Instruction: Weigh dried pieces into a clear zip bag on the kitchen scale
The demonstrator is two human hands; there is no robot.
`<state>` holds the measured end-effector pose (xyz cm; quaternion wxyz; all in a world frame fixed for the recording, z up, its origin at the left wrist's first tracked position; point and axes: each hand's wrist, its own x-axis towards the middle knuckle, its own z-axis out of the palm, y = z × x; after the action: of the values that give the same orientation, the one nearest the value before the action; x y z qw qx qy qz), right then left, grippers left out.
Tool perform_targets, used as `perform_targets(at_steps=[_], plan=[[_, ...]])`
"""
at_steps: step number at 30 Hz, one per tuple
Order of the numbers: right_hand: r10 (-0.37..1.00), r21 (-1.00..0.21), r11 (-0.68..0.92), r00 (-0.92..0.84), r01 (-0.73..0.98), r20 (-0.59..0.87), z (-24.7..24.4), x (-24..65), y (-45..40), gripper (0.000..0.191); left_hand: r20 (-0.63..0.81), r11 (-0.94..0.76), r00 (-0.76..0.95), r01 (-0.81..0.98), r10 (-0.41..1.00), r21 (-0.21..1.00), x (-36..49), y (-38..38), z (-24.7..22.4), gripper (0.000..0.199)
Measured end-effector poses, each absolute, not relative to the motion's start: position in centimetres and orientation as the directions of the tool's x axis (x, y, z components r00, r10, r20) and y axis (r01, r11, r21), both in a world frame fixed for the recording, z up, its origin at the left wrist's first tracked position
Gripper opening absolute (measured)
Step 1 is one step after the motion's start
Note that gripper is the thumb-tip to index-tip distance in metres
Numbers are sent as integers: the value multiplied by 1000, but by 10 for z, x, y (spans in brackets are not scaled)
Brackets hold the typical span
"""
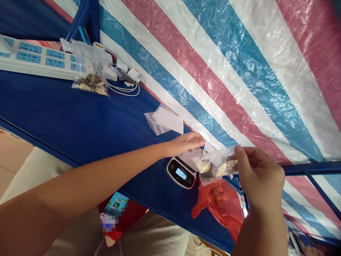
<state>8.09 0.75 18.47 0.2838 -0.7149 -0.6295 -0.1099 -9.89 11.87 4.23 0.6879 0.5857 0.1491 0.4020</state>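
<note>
Over the blue table [80, 117], the right hand [259, 174] grip pinches a clear bag [213, 167] of pale lumps [203, 166], held off the digital scale [181, 173]; the left hand [185, 144] grip, just beside, I cannot tell

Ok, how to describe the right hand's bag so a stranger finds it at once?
On the blue table, find the black digital scale. Just beside it, the right hand holds up a clear bag of pale lumps. The similar bag by the power strip lies on the table; this one is lifted.
</note>
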Motion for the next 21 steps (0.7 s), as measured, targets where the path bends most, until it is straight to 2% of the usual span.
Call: perform_targets(at_steps=[2,4,7,11,16,21], plan=[[823,-302,-79,233,950,518,186,79,9,47,226,111,762,-363,607,925,-96,111,44,59],[830,-358,-90,268,929,488,185,80,10,48,215,202,814,-373,539,906,-92,105,43,64],[866,-481,-53,280,875,415,179,84,11,48,208,233,795,-399,569,887,-87,101,42,54],[910,-621,-50,292,782,294,174,95,9,45,210,145,757,-372,619,917,-91,104,44,47],[940,-606,-78,261,791,219,179,100,2,44,144,144,695,-339,704,930,-96,106,51,39],[961,-517,-44,176,855,211,184,102,-6,40,133,133,675,-328,726,935,-97,106,55,33]])
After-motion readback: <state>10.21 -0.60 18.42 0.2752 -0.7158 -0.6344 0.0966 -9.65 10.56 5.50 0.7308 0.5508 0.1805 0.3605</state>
